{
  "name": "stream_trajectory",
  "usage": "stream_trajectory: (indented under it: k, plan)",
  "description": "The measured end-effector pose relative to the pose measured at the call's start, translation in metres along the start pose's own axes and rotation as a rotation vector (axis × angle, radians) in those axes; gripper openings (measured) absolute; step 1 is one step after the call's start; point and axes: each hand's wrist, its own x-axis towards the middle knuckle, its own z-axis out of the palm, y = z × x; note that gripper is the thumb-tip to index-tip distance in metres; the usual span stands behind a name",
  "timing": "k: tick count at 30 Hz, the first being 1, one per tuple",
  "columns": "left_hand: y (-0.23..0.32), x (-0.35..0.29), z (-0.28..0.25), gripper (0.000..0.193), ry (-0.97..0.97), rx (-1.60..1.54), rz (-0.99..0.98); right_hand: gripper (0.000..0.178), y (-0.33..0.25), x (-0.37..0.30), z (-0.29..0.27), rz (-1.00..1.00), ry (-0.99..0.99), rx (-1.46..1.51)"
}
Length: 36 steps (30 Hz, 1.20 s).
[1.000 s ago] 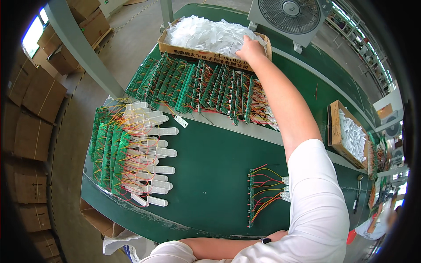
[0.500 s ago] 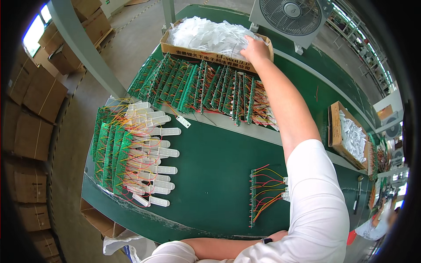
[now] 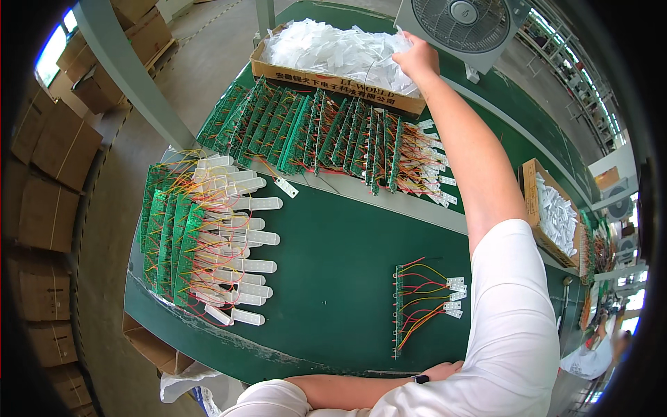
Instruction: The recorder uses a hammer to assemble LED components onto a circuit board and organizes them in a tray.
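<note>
My right arm reaches far across the bench to a cardboard box (image 3: 326,80) heaped with translucent white plastic pieces (image 3: 333,52). At the box's right end my right hand (image 3: 419,59) has its fingers curled together among the pieces; what they grip is hidden. My left forearm lies along the bench's near edge, and my left hand (image 3: 445,370), below a dark wristwatch (image 3: 421,379), is partly covered by my right sleeve. Just beyond it stands one green circuit board (image 3: 398,313) with red and yellow wires leading to small white perforated plates (image 3: 455,285).
Several wired boards with long white covers (image 3: 253,266) lie at the left. A row of green boards (image 3: 306,135) stands before the box. A fan unit (image 3: 462,31) is behind, a second box (image 3: 533,208) of white parts at the right. A grey post (image 3: 132,69) rises at the left.
My right hand has moved up and slightly right, from over the pieces to the box's right end. The small white plates near my right sleeve show more now. My left arm stays put.
</note>
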Motion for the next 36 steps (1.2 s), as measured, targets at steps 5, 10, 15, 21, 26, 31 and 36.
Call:
stream_trajectory:
  k: [5, 10, 15, 21, 26, 31, 36]
  plan:
    - [-0.002, 0.004, 0.0, 0.082, -0.022, 0.103, 0.054, 0.069, 0.003, 0.011, -0.008, -0.012, 0.062, 0.078]
    - [-0.024, 0.011, 0.005, 0.084, -0.027, 0.171, 0.149, 0.073, 0.014, 0.024, -0.017, -0.023, 0.108, 0.153]
    - [-0.042, 0.011, 0.005, 0.084, 0.012, 0.282, 0.313, 0.073, 0.023, 0.023, -0.015, -0.002, 0.111, 0.208]
    - [-0.062, 0.027, 0.028, 0.06, 0.159, 0.301, 0.457, 0.073, 0.039, 0.042, -0.017, 0.052, 0.125, 0.343]
    - [-0.054, 0.016, 0.023, 0.065, 0.246, 0.318, 0.557, 0.075, 0.036, 0.046, -0.027, 0.078, 0.112, 0.443]
    - [-0.037, -0.001, 0.012, 0.061, 0.33, 0.576, 0.647, 0.063, 0.007, 0.018, -0.064, 0.06, -0.011, 0.735]
    - [0.041, -0.038, 0.003, 0.032, 0.321, 0.65, 0.446, 0.057, 0.023, 0.006, -0.127, 0.075, -0.103, 0.925]
